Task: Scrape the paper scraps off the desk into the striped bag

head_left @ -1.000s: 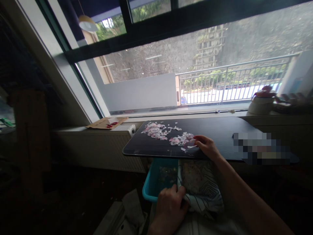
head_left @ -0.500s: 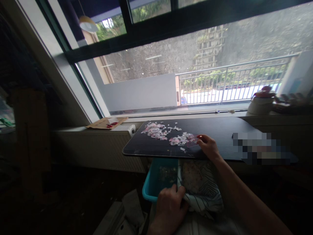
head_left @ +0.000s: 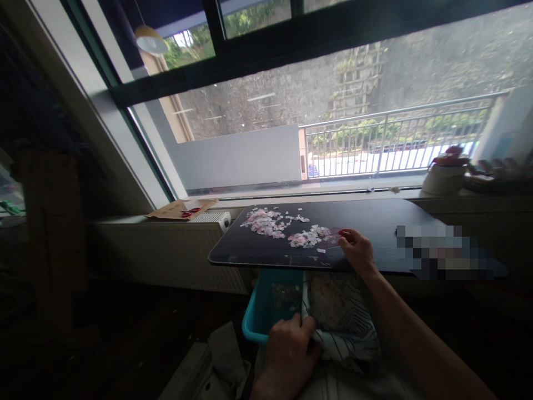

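My right hand (head_left: 357, 250) is closed in a pinch on a clear, pinkish plastic sheet (head_left: 332, 238) over the dark tabletop (head_left: 366, 214). The sheet meets the right side of a smaller heap of white and pink paper scraps (head_left: 307, 238). A larger heap of scraps (head_left: 263, 222) lies farther left. Below the table edge, my left hand (head_left: 291, 347) is closed on the rim of a striped cloth bag (head_left: 360, 328), which holds a pale heap of small pieces (head_left: 327, 300). Part of the left fingers is hidden.
A turquoise bin (head_left: 254, 322) with some scraps inside stands under the table, left of the bag. On the sill are a brown paper sheet (head_left: 170, 211) with red-handled scissors (head_left: 192, 211) and a pale pot (head_left: 443, 175). A radiator (head_left: 166, 253) runs below the window.
My right hand has shifted slightly right with the plastic sheet. One white scrap near the table's front edge has slid right. The left hand keeps its place on the bag.
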Motion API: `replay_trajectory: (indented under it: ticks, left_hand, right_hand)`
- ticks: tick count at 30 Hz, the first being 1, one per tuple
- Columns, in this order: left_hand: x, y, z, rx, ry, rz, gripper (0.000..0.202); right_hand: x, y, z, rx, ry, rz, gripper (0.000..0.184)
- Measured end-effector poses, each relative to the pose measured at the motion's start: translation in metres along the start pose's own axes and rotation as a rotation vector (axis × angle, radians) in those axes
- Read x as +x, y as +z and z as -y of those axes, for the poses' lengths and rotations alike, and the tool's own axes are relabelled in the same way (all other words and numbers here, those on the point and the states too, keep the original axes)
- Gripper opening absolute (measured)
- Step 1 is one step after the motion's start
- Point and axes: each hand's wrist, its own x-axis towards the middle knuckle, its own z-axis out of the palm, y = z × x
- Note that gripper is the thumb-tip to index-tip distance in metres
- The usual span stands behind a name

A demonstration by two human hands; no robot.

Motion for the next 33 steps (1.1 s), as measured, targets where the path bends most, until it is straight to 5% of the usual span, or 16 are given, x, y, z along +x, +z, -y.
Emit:
replay_trajectory:
  ticks: [10,15,33]
  left_hand:
    - [-0.0005,-0.0018,-0.0008,0.006,0.004,-0.001,0.013]
    - [-0.001,-0.0008,-0.0008,0.012,-0.003,0.008,0.013]
    - [-0.0006,-0.0022,-0.0012,0.015,0.009,0.005,0.013]
  right_hand:
    - [0.0,0.0033,-0.0009,0.105,-0.102,0.199,0.029]
    - [0.0016,0.0025,-0.0031,0.051,-0.035,0.099,0.028]
    - [-0.0003,0.0034,0.0007,0.2,-0.085,0.32,0.027]
